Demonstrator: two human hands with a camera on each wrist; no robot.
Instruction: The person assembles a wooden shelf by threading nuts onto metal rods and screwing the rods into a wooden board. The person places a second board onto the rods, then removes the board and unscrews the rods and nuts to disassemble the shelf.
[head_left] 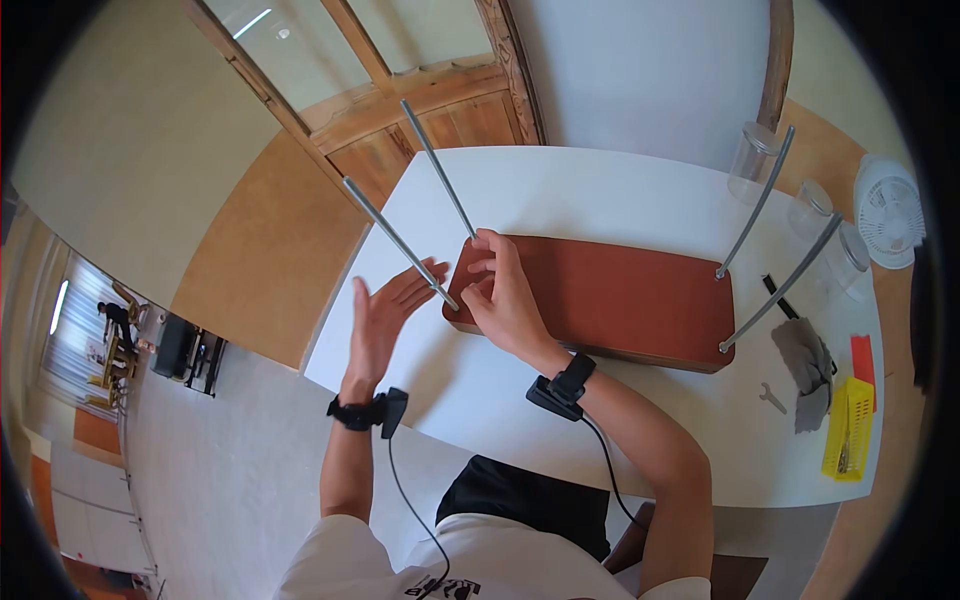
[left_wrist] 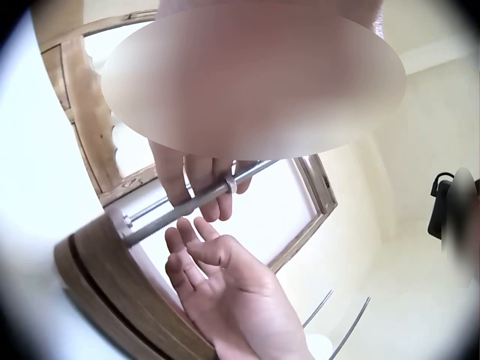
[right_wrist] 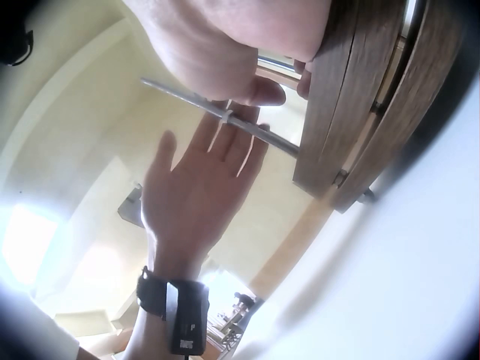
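A reddish-brown board (head_left: 620,295) with wooden sides lies on the white table, a metal rod rising from each corner. My left hand (head_left: 378,322) is at the near left threaded rod (head_left: 385,225), its straight fingers against the rod near a small nut (left_wrist: 231,184). In the right wrist view the nut sits partway along the rod, above the board. My right hand (head_left: 508,308) is over the board's left end, fingers loosely bent and nothing seen in them. Its fingertips are close beside the same rod in the left wrist view (left_wrist: 225,277). The far left rod (head_left: 438,170) stands just beyond.
Two more rods (head_left: 757,205) rise at the board's right end. On the table's right are a wrench (head_left: 772,398), a grey cloth (head_left: 800,365), a yellow basket (head_left: 848,425) and clear jars (head_left: 752,165). A white fan (head_left: 888,212) is beyond them.
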